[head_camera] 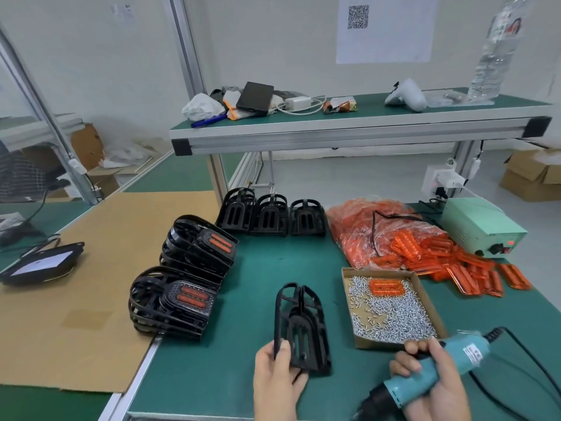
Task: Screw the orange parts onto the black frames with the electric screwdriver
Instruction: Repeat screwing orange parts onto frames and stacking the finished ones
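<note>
Down at the near edge of the green bench [258, 268], the left hand [277, 381] grips a bare black frame [300, 329] by its lower left side, standing it upright on the mat. Right next to it the right hand [437, 378] is wrapped around the teal electric screwdriver [425, 372], tip pointing down-left toward the front edge, its black cord trailing off to the right.

Just behind the right hand sits a shallow cardboard tray of screws [391, 311] with one orange part [387, 287] lying on top of the screws. More loose orange parts [473, 268] spill from a plastic bag [364, 235] toward the right edge, near the green power box [482, 229].

Two stacks of finished frames [188, 278] sit at the left edge by the cardboard sheet [91, 284], and three empty frames [270, 214] line up at the back. Between all that there's a decent open patch of mat mid-bench.
</note>
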Action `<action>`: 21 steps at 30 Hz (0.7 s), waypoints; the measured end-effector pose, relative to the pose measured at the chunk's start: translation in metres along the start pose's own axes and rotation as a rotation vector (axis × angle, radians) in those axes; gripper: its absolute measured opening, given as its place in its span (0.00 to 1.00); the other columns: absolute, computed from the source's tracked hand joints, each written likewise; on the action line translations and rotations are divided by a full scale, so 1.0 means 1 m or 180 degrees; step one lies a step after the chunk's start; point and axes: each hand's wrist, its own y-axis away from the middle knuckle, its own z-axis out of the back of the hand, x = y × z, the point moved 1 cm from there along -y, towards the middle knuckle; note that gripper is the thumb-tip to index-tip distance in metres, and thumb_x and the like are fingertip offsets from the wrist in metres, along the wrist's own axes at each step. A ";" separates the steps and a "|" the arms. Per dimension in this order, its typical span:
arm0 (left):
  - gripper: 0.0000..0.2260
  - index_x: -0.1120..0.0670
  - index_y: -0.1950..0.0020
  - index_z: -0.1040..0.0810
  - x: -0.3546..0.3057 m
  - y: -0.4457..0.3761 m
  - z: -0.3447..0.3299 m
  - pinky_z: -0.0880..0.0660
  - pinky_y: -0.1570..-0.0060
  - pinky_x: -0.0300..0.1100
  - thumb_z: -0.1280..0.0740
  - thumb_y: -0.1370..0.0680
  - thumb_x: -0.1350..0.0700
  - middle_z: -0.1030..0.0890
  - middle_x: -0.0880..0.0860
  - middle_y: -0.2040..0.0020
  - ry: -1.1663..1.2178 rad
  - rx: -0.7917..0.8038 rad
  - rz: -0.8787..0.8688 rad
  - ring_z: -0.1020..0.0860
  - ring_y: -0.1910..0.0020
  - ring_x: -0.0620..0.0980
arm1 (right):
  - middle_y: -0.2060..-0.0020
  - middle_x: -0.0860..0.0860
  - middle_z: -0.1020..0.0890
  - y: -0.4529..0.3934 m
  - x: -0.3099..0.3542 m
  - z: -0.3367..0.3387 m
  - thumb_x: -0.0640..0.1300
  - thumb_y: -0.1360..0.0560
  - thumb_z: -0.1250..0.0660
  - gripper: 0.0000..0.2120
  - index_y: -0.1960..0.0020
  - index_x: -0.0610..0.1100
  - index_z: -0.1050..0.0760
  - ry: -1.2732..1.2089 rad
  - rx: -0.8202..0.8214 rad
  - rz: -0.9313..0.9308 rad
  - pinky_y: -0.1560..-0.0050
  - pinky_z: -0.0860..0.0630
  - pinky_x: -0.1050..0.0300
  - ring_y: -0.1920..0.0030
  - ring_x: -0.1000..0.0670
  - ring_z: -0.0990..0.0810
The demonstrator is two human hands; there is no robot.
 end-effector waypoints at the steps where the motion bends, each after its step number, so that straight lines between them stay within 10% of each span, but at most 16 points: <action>1: 0.05 0.60 0.45 0.23 0.000 -0.004 0.004 0.19 0.57 0.48 0.33 0.17 0.59 0.14 0.60 0.49 -0.0321 -0.0086 -0.0112 0.14 0.52 0.61 | 0.69 0.51 0.26 0.000 0.001 0.000 0.47 0.14 0.45 0.24 0.67 0.47 0.26 0.0002 -0.0020 0.0011 0.76 0.31 0.66 0.77 0.58 0.32; 7: 0.04 0.52 0.55 0.18 -0.017 -0.010 0.019 0.17 0.53 0.51 0.27 0.22 0.53 0.16 0.47 0.67 -0.2577 -0.0218 -0.1019 0.16 0.70 0.50 | 0.68 0.50 0.25 0.002 -0.001 0.001 0.48 0.14 0.44 0.23 0.67 0.46 0.25 -0.0063 -0.0038 -0.0033 0.75 0.30 0.65 0.76 0.57 0.31; 11: 0.06 0.47 0.50 0.18 -0.026 -0.010 0.022 0.26 0.52 0.38 0.29 0.22 0.46 0.18 0.47 0.64 -0.3830 -0.0309 -0.1478 0.20 0.59 0.45 | 0.68 0.50 0.25 0.005 0.001 0.000 0.47 0.15 0.44 0.24 0.67 0.46 0.24 -0.0103 0.0008 -0.0082 0.75 0.30 0.65 0.76 0.57 0.31; 21: 0.14 0.43 0.36 0.22 -0.027 -0.010 0.003 0.31 0.53 0.41 0.33 0.20 0.42 0.29 0.41 0.47 -0.4382 -0.0339 -0.2143 0.26 0.59 0.41 | 0.66 0.49 0.25 0.009 0.003 -0.002 0.47 0.16 0.41 0.20 0.66 0.46 0.25 -0.0068 -0.0004 -0.0139 0.75 0.29 0.64 0.75 0.57 0.31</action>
